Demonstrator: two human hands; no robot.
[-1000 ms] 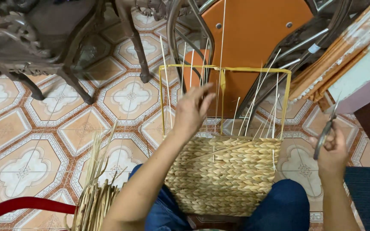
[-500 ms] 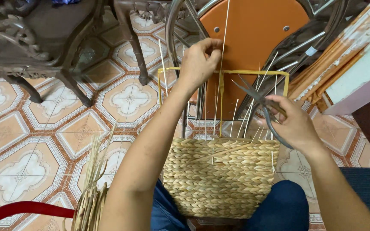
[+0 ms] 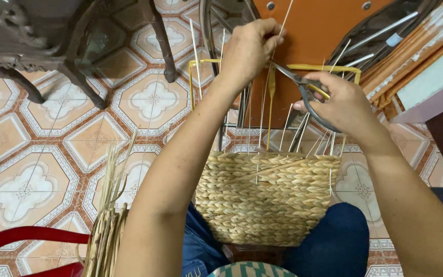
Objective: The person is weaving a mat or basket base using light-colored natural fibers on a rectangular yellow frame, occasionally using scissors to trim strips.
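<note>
**Trimming a thin upright on a half-woven basket**

The woven basket (image 3: pixel 267 197) sits between the person's knees, near the bottom of the view, its plaited wall finished partway up and pale stakes rising free above the rim. A yellow wire frame (image 3: pixel 201 77) stands over it at the far side.

The left hand (image 3: pixel 247 51) is closed, pinching one thin stake (image 3: pixel 270 100) high up and holding it taut. The right hand (image 3: pixel 342 102) is curled through the loops of a pair of scissors (image 3: pixel 296 82), whose blades point left and meet the stake just below the left hand's grip.

The stake looks light, springy and brittle: likely to bend freely, and probably to whip or split if cut slack, so holding it near the cut seems sound. The plaited wall looks stiff enough to keep its shape but soft to squeeze; the rim and the frame appear the firmest places to hold. The neighbouring stakes stand close on both sides, leaving little room for the blades, and their tips are sharp ends near the wrists.

To the left, a bundle of loose reeds (image 3: pixel 106 225) leans by a red chair edge (image 3: pixel 21 238) over the tiled floor (image 3: pixel 37 154), which is open there. Far off, chair legs (image 3: pixel 165 46) and an orange panel (image 3: pixel 324 31) close in; a cabinet edge (image 3: pixel 426 87) crowds the right.
</note>
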